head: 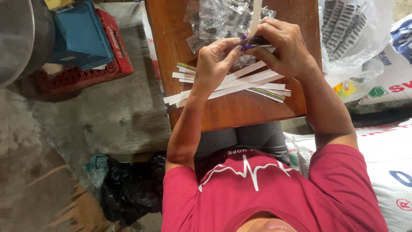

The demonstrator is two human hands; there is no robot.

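Observation:
My left hand (216, 60) and my right hand (285, 45) meet above a brown wooden board (240, 114) on my lap. Together they pinch a small dark packet (257, 41), and a long white paper strip (256, 15) rises from it toward the top edge. Under my hands lies a loose heap of white paper strips (234, 86), a few with dark printed ends. Several small clear plastic bags with dark contents (216, 19) are piled at the far part of the board.
A red crate (113, 64) holding a blue box (81, 36) stands at the left on the concrete floor. A black plastic bag (128, 189) lies near my left elbow. Large white sacks (386, 154) and a clear bag of dark parts (347, 30) crowd the right.

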